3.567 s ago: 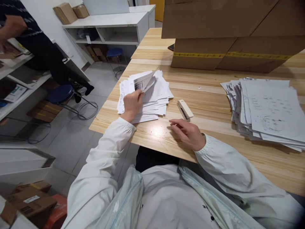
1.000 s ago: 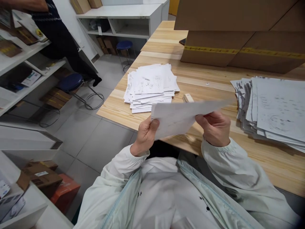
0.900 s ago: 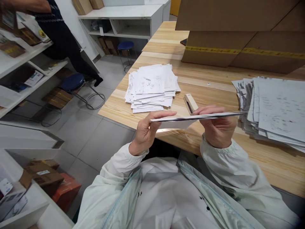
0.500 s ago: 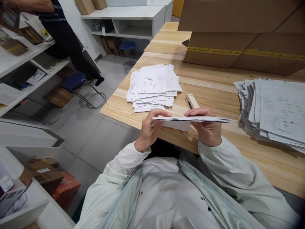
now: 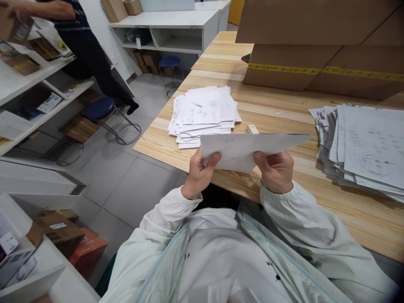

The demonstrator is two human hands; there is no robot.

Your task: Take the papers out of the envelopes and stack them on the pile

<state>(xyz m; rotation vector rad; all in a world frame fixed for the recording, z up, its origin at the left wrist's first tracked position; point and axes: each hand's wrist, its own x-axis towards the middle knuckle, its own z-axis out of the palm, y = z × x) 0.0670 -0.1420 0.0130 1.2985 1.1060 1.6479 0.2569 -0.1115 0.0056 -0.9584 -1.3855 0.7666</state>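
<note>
The left hand pinches the left end of the paper, thumb on its near face; the right hand grips it the same way, short of its right end. The paper is held tilted above the near edge of the surface. Just beyond the paper is the stapler, mostly hidden by it; beyond it leftward, a pile; right of it, a stack; well beyond it, boxes

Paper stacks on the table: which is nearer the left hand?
The stack on the left, just beyond the left hand, with flower-like drawings on top. The other stack lies past the right hand, cut by the picture's edge.
</note>
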